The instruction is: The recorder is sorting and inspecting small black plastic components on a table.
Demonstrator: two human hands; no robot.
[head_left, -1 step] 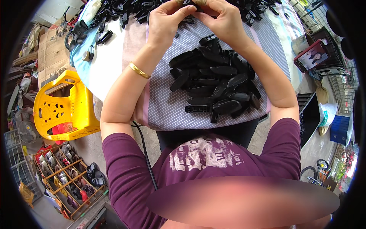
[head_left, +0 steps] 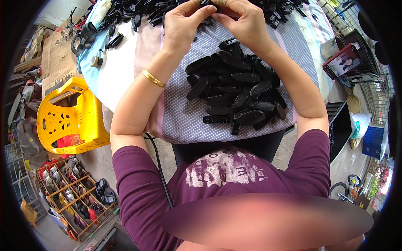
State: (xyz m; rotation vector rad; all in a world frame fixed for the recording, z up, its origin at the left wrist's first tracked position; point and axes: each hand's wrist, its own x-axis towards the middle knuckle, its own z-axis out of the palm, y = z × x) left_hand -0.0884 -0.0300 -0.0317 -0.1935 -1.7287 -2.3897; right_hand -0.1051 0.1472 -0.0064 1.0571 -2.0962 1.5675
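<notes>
Black parts (head_left: 238, 85) lie heaped by the near edge of the table (head_left: 176, 117) while, beyond them, our left hand (head_left: 181, 26) and right hand (head_left: 248, 27) together pinch a small dark piece (head_left: 205, 2).

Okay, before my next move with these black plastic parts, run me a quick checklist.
1. Left hand and right hand close together: ok.
2. Grip on the small black part between them: cannot tell, mostly hidden at the top edge.
3. Near pile of black plastic parts resting on the dotted cloth: ok.
4. Left forearm free of jewellery: not ok, gold bangle on it.
5. Phone clear of that pile: ok.
</notes>
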